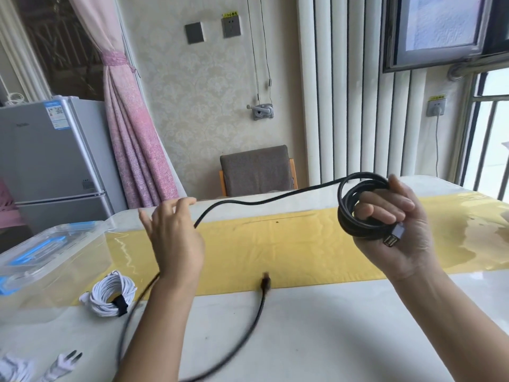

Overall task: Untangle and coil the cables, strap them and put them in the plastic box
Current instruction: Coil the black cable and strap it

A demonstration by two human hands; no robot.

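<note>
Right hand (396, 227) is up, palm turned toward the camera, fingers curled through the loops of the black cable (355, 208). That's a firm hold on the coil, and the grey USB end (394, 235) is tucked against the palm, so the start of the coil can't slip loose. The wrist is cocked back above the right half of the table (358, 326), loops held open, ready for another turn, I'd say.

From the coil the cable runs leftward through the air to the left hand (173, 238), raised mid-table. We see the back of that hand, thumb out, fingers spread and loose. No clamp there; the cable passes on the palm side, so it's acting as a guide by the look of it.

Below it the slack drops toward the near edge and loops round to a blurred black plug (265, 282) at the near edge of the yellow runner (275, 244). Near the left edge a white cable (110, 293) lies coiled and strapped just beside the plastic box (41, 252), not in it yet.
</note>
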